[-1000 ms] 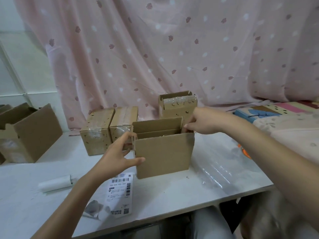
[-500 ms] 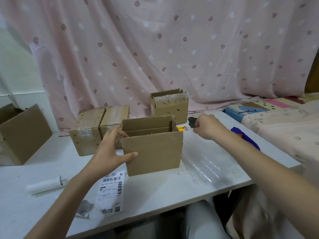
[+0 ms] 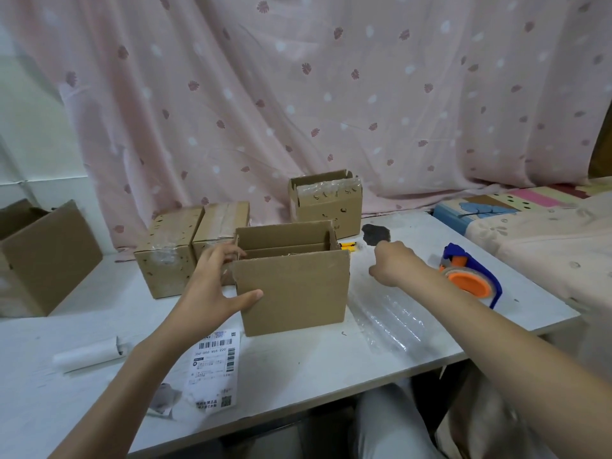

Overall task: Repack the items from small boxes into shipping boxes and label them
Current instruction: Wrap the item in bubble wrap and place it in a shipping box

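An open brown shipping box [image 3: 294, 293] stands mid-table with its flaps upright. My left hand [image 3: 215, 286] grips its left front corner, thumb on the front face and fingers round the side. My right hand [image 3: 394, 263] hovers right of the box with fingers loosely curled and nothing in it, near a yellow cutter [image 3: 348, 247]. Two taped small boxes [image 3: 169, 253] sit behind on the left. Behind the shipping box is a third small box [image 3: 328, 207], open, with bubble wrap showing. A printed shipping label [image 3: 215, 369] lies in front of the shipping box.
A blue and orange tape dispenser [image 3: 470, 279] sits at the right. Clear bubble wrap [image 3: 387, 319] lies right of the shipping box. A white paper roll [image 3: 89, 354] lies at the left front, a large carton [image 3: 46, 256] at the far left, a bed [image 3: 530, 233] at the right.
My right hand left the shipping box's back right corner and moved right, onto the table beside the box. My left hand stays on the box. The view shifted right, showing the tape dispenser.
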{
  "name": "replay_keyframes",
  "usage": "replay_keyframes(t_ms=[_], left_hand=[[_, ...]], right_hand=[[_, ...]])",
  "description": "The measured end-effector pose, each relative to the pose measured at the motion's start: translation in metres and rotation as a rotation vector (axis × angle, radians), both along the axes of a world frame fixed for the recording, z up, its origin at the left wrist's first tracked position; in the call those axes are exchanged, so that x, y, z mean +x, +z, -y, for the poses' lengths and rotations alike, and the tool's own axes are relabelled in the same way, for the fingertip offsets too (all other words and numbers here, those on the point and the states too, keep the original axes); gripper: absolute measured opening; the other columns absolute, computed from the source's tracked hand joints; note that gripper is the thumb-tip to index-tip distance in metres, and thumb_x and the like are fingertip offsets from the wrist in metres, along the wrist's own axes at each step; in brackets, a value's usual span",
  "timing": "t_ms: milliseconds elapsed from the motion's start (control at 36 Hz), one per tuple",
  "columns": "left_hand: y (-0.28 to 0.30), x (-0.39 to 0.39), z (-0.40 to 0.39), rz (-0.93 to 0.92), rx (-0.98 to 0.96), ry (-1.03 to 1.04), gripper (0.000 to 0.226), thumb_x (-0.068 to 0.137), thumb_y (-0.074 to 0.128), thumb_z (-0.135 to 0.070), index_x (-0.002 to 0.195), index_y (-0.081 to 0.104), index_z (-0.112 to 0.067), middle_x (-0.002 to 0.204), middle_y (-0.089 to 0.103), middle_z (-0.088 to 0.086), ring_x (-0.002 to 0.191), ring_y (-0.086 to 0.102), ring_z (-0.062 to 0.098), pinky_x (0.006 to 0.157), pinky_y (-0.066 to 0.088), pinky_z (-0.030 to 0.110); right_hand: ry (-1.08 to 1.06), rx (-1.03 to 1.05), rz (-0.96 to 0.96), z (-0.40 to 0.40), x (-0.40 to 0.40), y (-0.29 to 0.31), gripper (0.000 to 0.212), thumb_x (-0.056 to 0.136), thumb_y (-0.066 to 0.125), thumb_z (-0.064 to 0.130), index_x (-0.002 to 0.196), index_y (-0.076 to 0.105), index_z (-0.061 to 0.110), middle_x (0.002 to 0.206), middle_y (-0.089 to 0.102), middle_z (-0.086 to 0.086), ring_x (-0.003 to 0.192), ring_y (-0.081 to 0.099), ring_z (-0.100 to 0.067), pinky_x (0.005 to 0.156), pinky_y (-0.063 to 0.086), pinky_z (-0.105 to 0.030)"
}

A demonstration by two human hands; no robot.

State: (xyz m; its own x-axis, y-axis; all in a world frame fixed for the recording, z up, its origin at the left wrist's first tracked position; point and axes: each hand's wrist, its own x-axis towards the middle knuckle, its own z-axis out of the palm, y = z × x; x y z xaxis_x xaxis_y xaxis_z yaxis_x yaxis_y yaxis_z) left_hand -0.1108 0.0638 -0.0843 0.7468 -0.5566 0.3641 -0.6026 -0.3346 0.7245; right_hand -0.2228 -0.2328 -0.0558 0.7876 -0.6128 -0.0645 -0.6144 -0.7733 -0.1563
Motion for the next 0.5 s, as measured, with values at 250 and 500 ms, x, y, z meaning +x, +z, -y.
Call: replay_keyframes(t_ms=[250,500], left_hand=[[0.02,-0.019,-0.001,0.053,0.025,0.02,0.054,0.078,0.076,-0.049,0.122,0.045,-0.051,0.137,0.038,-0.014,0.127,0.045,0.01,0.105,0.046,0.041],[0.07,-0.037,0.007,0.215,-0.201,0.138,0.029,0.093,0.065,-0.023,0.118,0.061,-0.037,0.124,0.05,-0.009,0.118,0.052,0.008,0.105,0.042,0.028]], right_hand=[[-0.014,-0.075,0.273,-0.012,-0.018,0.06,0.032,0.099,0.043,0.01,0.069,0.034,0.015,0.084,0.049,-0.014,0.082,0.05,-0.033,0.069,0.04,-0.034],[0.106,0.326,0.994,-0.037,-0.049,0.136,0.036,0.088,0.043,0.01,0.06,0.024,0.023,0.052,0.018,0.009,0.051,0.015,-0.012,0.043,0.012,-0.023]])
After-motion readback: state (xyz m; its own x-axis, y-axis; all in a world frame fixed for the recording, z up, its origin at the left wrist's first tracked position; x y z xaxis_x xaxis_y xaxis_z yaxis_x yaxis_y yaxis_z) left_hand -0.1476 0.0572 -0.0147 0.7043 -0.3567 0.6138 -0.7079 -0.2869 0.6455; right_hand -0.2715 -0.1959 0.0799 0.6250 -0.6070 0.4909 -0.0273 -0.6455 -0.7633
